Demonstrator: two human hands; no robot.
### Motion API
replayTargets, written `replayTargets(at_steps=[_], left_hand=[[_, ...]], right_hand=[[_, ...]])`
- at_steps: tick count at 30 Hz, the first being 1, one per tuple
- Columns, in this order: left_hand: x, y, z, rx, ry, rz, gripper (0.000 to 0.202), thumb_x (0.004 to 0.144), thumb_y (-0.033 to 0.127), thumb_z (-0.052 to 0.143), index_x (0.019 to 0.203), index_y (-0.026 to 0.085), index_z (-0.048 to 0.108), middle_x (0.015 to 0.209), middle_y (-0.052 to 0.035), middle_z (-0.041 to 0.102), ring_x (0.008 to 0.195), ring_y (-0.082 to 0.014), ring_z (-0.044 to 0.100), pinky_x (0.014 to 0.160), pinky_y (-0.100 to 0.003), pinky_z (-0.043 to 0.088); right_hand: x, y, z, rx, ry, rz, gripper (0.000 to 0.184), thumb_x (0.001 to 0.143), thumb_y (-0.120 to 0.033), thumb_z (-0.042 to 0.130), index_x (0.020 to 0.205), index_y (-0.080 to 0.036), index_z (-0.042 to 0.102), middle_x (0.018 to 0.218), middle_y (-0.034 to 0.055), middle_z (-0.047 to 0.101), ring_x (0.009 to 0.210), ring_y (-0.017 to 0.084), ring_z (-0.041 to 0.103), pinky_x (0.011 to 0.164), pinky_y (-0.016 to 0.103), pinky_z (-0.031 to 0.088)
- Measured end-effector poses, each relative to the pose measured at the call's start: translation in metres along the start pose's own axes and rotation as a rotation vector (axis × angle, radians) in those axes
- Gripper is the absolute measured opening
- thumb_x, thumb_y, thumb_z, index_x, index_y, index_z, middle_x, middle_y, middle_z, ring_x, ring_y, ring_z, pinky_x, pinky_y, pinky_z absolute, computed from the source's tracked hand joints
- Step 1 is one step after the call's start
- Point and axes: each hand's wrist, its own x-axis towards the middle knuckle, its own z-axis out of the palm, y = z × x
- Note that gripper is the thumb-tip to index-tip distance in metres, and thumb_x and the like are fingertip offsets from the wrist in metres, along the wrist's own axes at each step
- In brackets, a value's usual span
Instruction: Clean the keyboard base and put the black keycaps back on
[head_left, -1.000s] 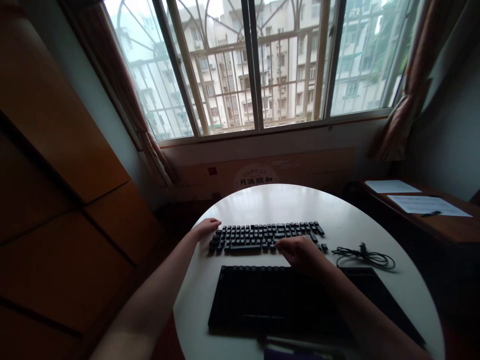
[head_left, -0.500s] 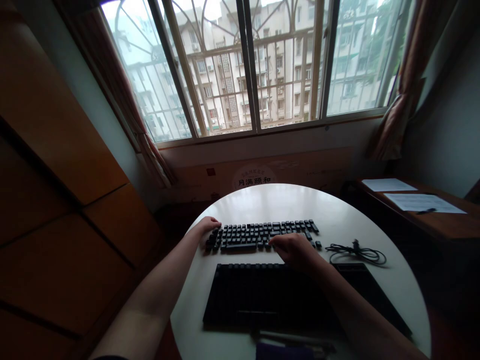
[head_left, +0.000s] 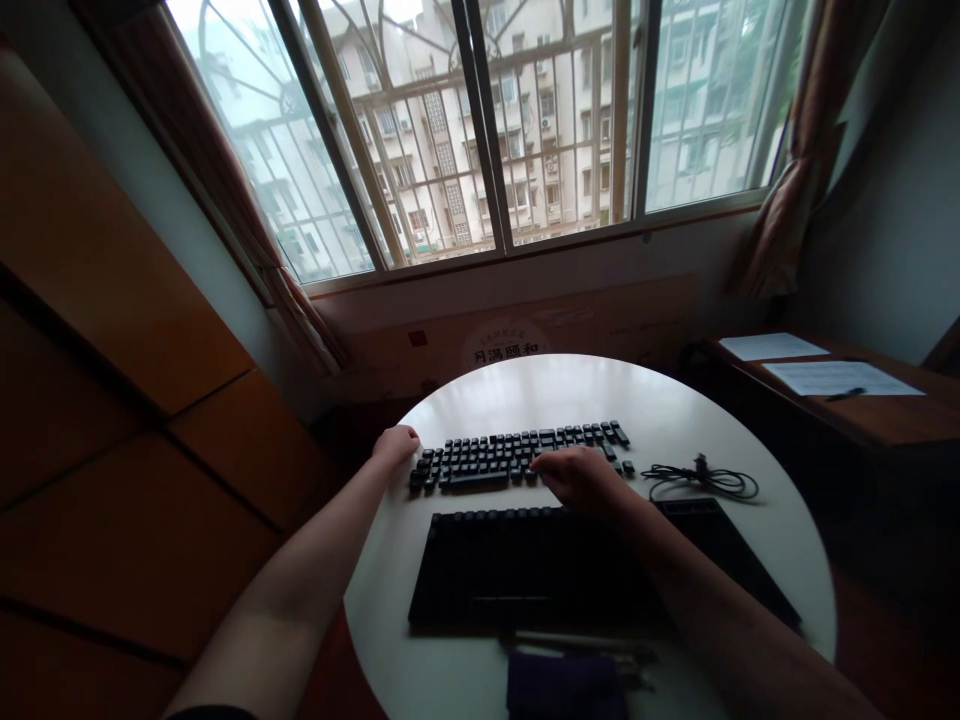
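Note:
Loose black keycaps (head_left: 480,462) lie in keyboard-like rows across the white round table. Beside the left end of these rows is my left hand (head_left: 396,443), fingers curled closed; what they may hold is hidden. My right hand (head_left: 579,474) is closed over the right part of the rows, thumb and fingertips together by the lower keycaps. Whether something is pinched there I cannot make out. Nearer to me lies a black keyboard (head_left: 517,570), with a row of keycaps visible along its far edge. My right forearm covers its right end.
A coiled black cable (head_left: 701,480) and a flat black panel (head_left: 724,540) lie at the table's right. A purple cloth-like item (head_left: 566,685) and thin metallic tools (head_left: 585,642) are near the front. Papers (head_left: 844,378) and a pen rest on a wooden side table.
My left hand has drawn slightly left, away from the keycaps, and its fingers are more curled. My right hand stays over the rows. The whole view has shifted a little.

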Motion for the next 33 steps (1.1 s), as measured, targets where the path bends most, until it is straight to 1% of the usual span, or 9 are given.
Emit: replayTargets(at_steps=[8,10,13,14,17,19,25,30,33], left_hand=[[-0.010,-0.006,0.000,0.107,0.046,-0.007,0.033,0.095,0.036,0.059,0.123,0.018,0.060,0.123,-0.0093,0.061,0.105,-0.0221,0.062,0.088,-0.043,0.055],[-0.013,-0.007,0.001,0.122,0.067,0.008,0.028,0.094,0.037,0.060,0.113,0.017,0.065,0.116,-0.0108,0.065,0.103,-0.0233,0.064,0.088,-0.041,0.054],[-0.017,-0.009,0.002,0.149,0.087,0.030,0.022,0.092,0.035,0.062,0.096,0.015,0.070,0.106,-0.0158,0.068,0.103,-0.0282,0.065,0.088,-0.039,0.052],[-0.018,-0.010,0.002,0.159,0.088,0.035,0.022,0.092,0.035,0.061,0.097,0.015,0.070,0.107,-0.0158,0.068,0.103,-0.0283,0.064,0.088,-0.039,0.052],[-0.020,-0.012,0.003,0.183,0.080,0.051,0.030,0.095,0.036,0.059,0.117,0.016,0.063,0.119,-0.0113,0.063,0.104,-0.0238,0.063,0.089,-0.043,0.054],[-0.020,-0.013,0.003,0.189,0.070,0.066,0.035,0.095,0.036,0.059,0.125,0.017,0.059,0.125,-0.0098,0.060,0.106,-0.0222,0.062,0.089,-0.043,0.055],[-0.023,-0.016,0.000,0.190,0.041,0.087,0.034,0.095,0.035,0.059,0.124,0.019,0.059,0.126,-0.0100,0.060,0.107,-0.0225,0.062,0.089,-0.043,0.055],[-0.031,-0.016,-0.006,0.153,0.054,0.124,0.033,0.095,0.036,0.059,0.124,0.019,0.059,0.126,-0.0097,0.060,0.107,-0.0222,0.062,0.089,-0.043,0.055],[-0.044,-0.013,-0.015,0.109,0.096,0.178,0.025,0.093,0.032,0.060,0.111,0.016,0.069,0.117,-0.0112,0.066,0.107,-0.0253,0.063,0.093,-0.040,0.052]], right_hand=[[-0.001,0.002,-0.003,-0.022,0.006,0.044,0.030,0.082,-0.016,0.058,0.101,-0.028,0.077,0.089,0.0008,0.078,0.083,0.021,0.073,0.073,0.025,0.051],[-0.001,0.003,-0.004,-0.019,0.011,0.049,0.029,0.082,-0.017,0.059,0.101,-0.029,0.077,0.088,0.0004,0.078,0.083,0.021,0.074,0.074,0.026,0.051],[-0.001,0.003,-0.005,-0.020,0.024,0.051,0.030,0.082,-0.016,0.059,0.101,-0.030,0.078,0.086,-0.0004,0.078,0.081,0.021,0.074,0.073,0.026,0.051],[-0.001,0.003,-0.006,-0.021,0.026,0.051,0.031,0.081,-0.016,0.059,0.101,-0.030,0.078,0.086,-0.0006,0.078,0.081,0.021,0.074,0.072,0.026,0.051],[-0.001,0.002,-0.006,-0.025,0.026,0.050,0.031,0.081,-0.015,0.059,0.101,-0.031,0.078,0.084,-0.0006,0.078,0.079,0.020,0.073,0.071,0.025,0.050],[-0.001,0.002,-0.007,-0.028,0.027,0.053,0.030,0.081,-0.016,0.060,0.101,-0.030,0.078,0.083,-0.0003,0.078,0.078,0.020,0.073,0.071,0.025,0.050],[-0.001,0.004,-0.004,-0.052,0.024,0.048,0.031,0.081,-0.016,0.059,0.101,-0.030,0.078,0.086,0.0003,0.078,0.079,0.020,0.073,0.071,0.025,0.050],[-0.001,0.008,-0.002,-0.056,0.022,0.045,0.029,0.082,-0.017,0.060,0.102,-0.030,0.077,0.087,-0.0002,0.078,0.080,0.021,0.073,0.072,0.026,0.051],[-0.001,0.008,-0.002,-0.049,0.024,0.055,0.029,0.082,-0.016,0.060,0.101,-0.029,0.077,0.088,0.0000,0.078,0.081,0.021,0.074,0.072,0.026,0.051]])
